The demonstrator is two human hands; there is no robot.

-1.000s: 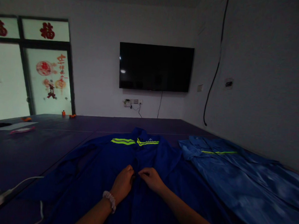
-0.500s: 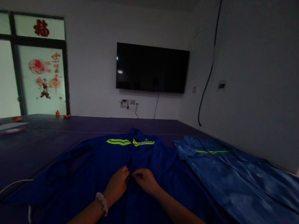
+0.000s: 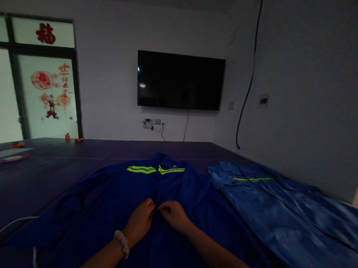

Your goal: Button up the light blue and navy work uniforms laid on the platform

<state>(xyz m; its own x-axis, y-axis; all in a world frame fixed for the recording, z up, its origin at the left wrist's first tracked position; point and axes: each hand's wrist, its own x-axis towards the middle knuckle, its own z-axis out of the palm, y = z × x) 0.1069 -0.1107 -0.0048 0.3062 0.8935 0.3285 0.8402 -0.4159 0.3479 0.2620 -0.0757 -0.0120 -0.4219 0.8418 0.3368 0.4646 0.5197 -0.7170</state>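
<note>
Head camera, dim room. A dark blue work jacket lies spread flat on a dark purple table. The left hand and right hand meet at its front centre line. Both sets of fingertips are pinched shut on the fabric edges there, almost touching each other. The light is too low to tell whether they grip a button, a zip or only cloth. A pale beaded wristband sits on the left wrist.

Over the past second the hands have stayed at the same spot on the jacket front, with the same pinch. Only the camera has drifted slightly. My reading is that the work on the front opening is held at this one point and has not moved along it.

The jacket lies front side up. Its collar and yellow reflective stripes are beyond the fingers, pointing away from the person toward the wall television. The hem lies on the near side of the fingers, so the long axis runs straight away from the person. The sleeves spread out to either side of the fingers.

Right of the fingers lies a lighter blue jacket, its edge just beside the dark one. Far left of the fingers a pale cable crosses the table.
</note>
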